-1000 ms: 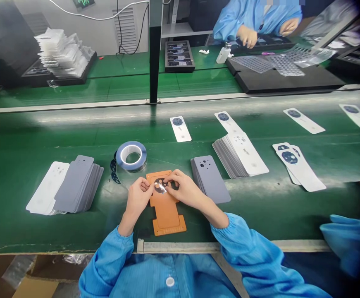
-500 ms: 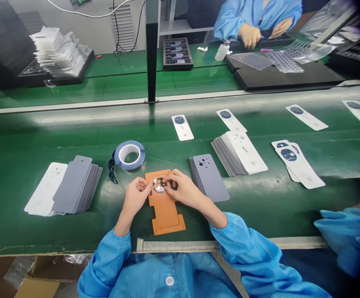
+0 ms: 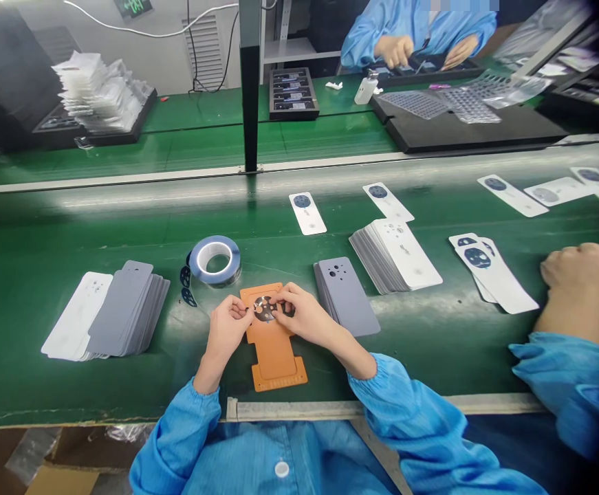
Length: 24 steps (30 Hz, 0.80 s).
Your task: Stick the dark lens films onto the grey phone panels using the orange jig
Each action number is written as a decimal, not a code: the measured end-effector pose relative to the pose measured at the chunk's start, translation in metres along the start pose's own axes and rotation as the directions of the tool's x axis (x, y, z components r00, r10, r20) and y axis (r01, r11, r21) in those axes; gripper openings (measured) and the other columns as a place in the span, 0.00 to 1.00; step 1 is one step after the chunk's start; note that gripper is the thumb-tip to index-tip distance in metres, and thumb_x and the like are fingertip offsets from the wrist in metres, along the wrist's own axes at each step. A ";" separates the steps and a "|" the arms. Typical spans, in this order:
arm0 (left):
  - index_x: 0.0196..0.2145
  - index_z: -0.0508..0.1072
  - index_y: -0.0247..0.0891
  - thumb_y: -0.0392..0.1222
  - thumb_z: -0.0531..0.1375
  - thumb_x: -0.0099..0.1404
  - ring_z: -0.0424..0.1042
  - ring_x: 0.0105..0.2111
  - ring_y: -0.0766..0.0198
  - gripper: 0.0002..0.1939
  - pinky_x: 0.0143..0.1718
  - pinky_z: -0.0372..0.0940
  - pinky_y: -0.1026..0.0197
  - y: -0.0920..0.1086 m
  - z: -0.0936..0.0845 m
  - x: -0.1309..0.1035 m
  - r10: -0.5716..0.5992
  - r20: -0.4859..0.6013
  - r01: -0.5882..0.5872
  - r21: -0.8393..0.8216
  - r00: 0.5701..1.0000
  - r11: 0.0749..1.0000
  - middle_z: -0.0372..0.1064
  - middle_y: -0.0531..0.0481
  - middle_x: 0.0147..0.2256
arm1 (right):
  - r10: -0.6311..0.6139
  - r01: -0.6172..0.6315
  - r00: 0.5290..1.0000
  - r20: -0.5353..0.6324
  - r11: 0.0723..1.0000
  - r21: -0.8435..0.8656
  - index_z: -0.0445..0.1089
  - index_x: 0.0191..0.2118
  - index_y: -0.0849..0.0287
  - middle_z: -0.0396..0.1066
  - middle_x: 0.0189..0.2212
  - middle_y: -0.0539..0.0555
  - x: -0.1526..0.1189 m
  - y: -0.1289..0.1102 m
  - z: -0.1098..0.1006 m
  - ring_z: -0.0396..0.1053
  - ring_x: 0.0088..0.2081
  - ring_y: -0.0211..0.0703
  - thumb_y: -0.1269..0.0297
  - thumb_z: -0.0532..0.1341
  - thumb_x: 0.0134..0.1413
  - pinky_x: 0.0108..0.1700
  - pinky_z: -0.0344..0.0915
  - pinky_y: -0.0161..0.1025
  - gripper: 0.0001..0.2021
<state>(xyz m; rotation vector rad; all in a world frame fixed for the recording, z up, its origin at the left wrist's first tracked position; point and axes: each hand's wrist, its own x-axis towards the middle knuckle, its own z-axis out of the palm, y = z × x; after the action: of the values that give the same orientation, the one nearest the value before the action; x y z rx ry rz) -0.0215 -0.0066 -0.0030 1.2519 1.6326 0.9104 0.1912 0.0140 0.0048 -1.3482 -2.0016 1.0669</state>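
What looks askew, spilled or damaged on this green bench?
I see no clear spill or damage. At the far right, one white card lies crosswise to the slanted cards beside it, and the left grey stack is fanned unevenly instead of squared up.

So the green table (image 3: 46, 227) is pretty loaded: over on the left there's a fanned pile of grey panels (image 3: 124, 309) overlapping some white panels (image 3: 75, 320), then a blue tape roll (image 3: 232, 261) with dark cut-out discs (image 3: 188, 297) trailing off its left side. Near the middle sits an orange jig (image 3: 276, 354), with a small grey stack (image 3: 353, 299) just right of it and a fanned white stack (image 3: 412, 261) past that. Loose white cards (image 3: 309, 220) are strung out farther back, plus a few overlapping disc-marked cards (image 3: 510, 287) on the right.
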 end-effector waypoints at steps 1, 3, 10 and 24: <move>0.26 0.68 0.40 0.44 0.68 0.55 0.67 0.23 0.68 0.11 0.27 0.62 0.66 0.000 0.000 0.000 0.003 -0.001 -0.003 0.006 1.000 1.000 0.68 0.56 0.23 | -0.005 0.005 1.000 0.004 1.000 0.009 0.75 0.43 0.54 0.66 0.38 0.52 0.000 0.000 -0.001 0.69 0.33 0.40 0.67 0.63 0.59 0.40 0.69 0.42 0.07; 0.26 0.68 0.40 0.44 0.68 0.55 0.67 0.23 0.68 0.11 0.27 0.62 0.66 0.000 0.000 0.000 0.007 0.000 -0.007 0.015 1.000 1.000 0.68 0.56 0.23 | -0.012 0.012 1.000 0.016 0.999 0.046 0.75 0.44 0.55 0.66 0.38 0.52 -0.001 0.000 -0.003 0.69 0.35 0.41 0.67 0.62 0.61 0.41 0.69 0.43 0.07; 0.26 0.68 0.40 0.43 0.67 0.54 0.67 0.23 0.68 0.11 0.26 0.61 0.66 0.000 0.000 0.000 0.005 0.003 -0.005 0.023 1.000 1.000 0.66 0.57 0.22 | 0.043 -0.046 0.999 0.016 0.940 0.338 0.75 0.43 0.56 0.70 0.40 0.53 -0.003 0.003 -0.003 0.69 0.36 0.40 0.63 0.64 0.58 0.42 0.69 0.42 0.08; 0.27 0.67 0.39 0.46 0.66 0.59 0.73 0.24 0.65 0.12 0.27 0.64 0.65 0.002 -0.006 0.002 -0.044 0.106 0.049 -0.047 0.993 0.998 0.70 0.54 0.22 | 0.179 -0.176 0.983 0.044 0.841 0.512 0.69 0.40 0.57 0.70 0.32 0.49 0.001 -0.008 -0.007 0.66 0.30 0.37 0.61 0.69 0.51 0.35 0.65 0.39 0.12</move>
<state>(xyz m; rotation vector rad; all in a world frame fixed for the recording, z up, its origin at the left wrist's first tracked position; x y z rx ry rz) -0.0267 -0.0049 0.0007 1.2024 1.5416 0.8376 0.1921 0.0153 0.0156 -1.2450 -1.4451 1.5469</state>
